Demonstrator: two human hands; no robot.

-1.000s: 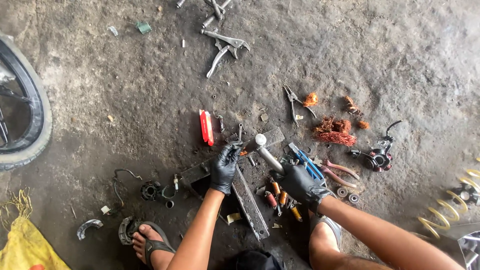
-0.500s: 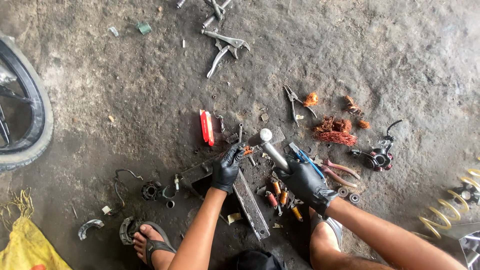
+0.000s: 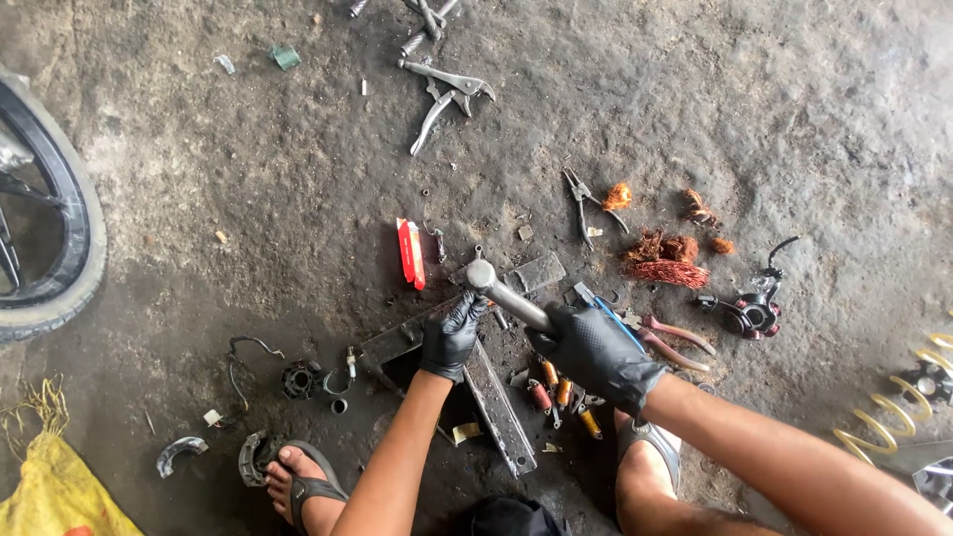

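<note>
A flat red package (image 3: 411, 253) lies on the concrete floor (image 3: 754, 119) just up-left of the hands, long and narrow, with small pale print too fine to make out. A yellow sack (image 3: 55, 486) fills the bottom-left corner, and a green scrap (image 3: 286, 57) sits near the top edge.

The right hand (image 3: 596, 352), in a black glove, is wrapped tight round the handle of a hammer (image 3: 506, 291) — its grey metal head points up-left and hangs just above the dark metal bars (image 3: 486, 382) that lie crossed on the floor. The left hand (image 3: 453, 335), also gloved in black, is closed with its fingertips pinched on something small at the bars, right beneath the hammer head; what it pinches cannot be told.

A blue-handled tool (image 3: 606, 308) shows behind the right hand, with red-handled pliers (image 3: 675, 337) beside it. Small orange-ended parts (image 3: 556, 392) lie under the right wrist. Further right sit a tangle of copper wire (image 3: 665, 260) and grey pliers (image 3: 586, 203); locking pliers (image 3: 447, 89) lie near the top. A tyre (image 3: 50, 228) stands at the left edge — a sandalled foot (image 3: 298, 476) rests below.
</note>
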